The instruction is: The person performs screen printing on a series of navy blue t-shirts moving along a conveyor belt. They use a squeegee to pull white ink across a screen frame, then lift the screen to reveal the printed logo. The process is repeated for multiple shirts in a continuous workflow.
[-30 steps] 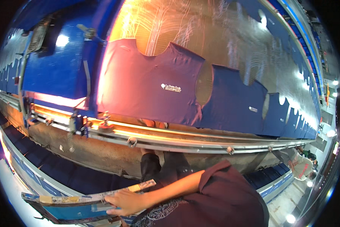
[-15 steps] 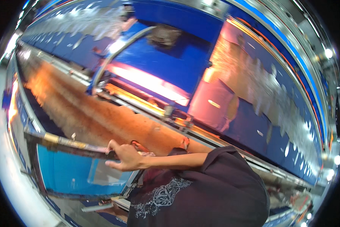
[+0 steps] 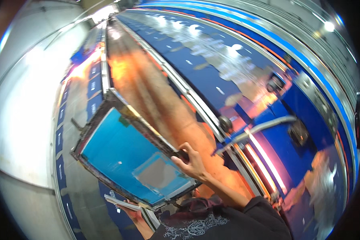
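A screen-printing frame (image 3: 162,138) is tilted in front of me, its blue mesh bearing a greyish see-through patch near my body. My right hand (image 3: 192,163) is closed on the frame's right edge, thumb and fingers around the rim. Low at the frame's near left corner, my left hand (image 3: 132,213) grips a flat, light-grey squeegee (image 3: 118,201). Part of that hand's fingers is hidden by the squeegee, and I cannot tell whether it also touches the frame.
Long tables flank the brown aisle floor (image 3: 148,92), with dark blue fabric pieces (image 3: 196,66) on the right one. A blue heater unit (image 3: 276,120) with glowing lamps (image 3: 264,160) and a curved grey hose (image 3: 264,127) stands on the right table. At left is a white wall (image 3: 28,120).
My view has turned left along the aisle, so the heater sits farther right. The frame now shows more fully, tilted up at its far end. Both hands keep their holds.
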`<state>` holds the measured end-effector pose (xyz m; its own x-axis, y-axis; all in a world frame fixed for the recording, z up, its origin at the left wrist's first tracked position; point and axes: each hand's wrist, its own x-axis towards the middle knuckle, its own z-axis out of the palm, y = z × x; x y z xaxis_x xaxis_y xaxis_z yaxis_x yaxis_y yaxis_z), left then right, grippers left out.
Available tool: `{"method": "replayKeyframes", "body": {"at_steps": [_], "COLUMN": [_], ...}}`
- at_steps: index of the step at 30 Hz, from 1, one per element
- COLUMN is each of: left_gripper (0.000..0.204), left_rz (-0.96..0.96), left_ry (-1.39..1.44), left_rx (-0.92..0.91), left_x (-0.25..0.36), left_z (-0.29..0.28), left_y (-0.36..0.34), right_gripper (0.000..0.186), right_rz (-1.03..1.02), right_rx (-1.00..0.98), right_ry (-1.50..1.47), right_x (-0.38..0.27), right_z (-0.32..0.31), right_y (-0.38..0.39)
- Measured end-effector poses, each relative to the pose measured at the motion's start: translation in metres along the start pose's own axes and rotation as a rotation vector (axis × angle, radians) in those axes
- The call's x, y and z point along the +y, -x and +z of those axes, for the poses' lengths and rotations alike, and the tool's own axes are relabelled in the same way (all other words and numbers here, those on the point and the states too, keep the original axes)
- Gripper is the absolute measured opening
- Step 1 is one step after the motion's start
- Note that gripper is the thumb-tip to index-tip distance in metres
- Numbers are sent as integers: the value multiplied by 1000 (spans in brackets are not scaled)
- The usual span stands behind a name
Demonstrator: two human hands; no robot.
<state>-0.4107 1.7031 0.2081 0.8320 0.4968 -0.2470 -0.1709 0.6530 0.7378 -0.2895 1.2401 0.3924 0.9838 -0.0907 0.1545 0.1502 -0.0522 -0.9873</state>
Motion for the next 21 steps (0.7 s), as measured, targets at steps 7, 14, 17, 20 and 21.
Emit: {"method": "replayKeyframes", "body": {"at_steps": [7,14,17,20,21], "left_gripper": [76,92,89,87,87], "left_rz": [-49,37,35,-22,-35], "left_ry": [94,-112,-220,-202,-213], "left_rx": [-37,25,45,9,-2], "left_x": [-23,-10,-21,-6,3], "left_z": [-23,-54,-10,-9,-9], "left_y": [10,-15,9,4,3], "right_gripper": [40,41,47,46,46], "right_rz": [-17,-6,-5,-107,-75], "right_rx": [-138,-118,-64,12,0], "right_ry": [28,3,125,123,120], "right_x": [16,18,36,33,32], "right_z": [10,35,10,20,23], "right_y": [-41,-53,-43,-39,-35]}}
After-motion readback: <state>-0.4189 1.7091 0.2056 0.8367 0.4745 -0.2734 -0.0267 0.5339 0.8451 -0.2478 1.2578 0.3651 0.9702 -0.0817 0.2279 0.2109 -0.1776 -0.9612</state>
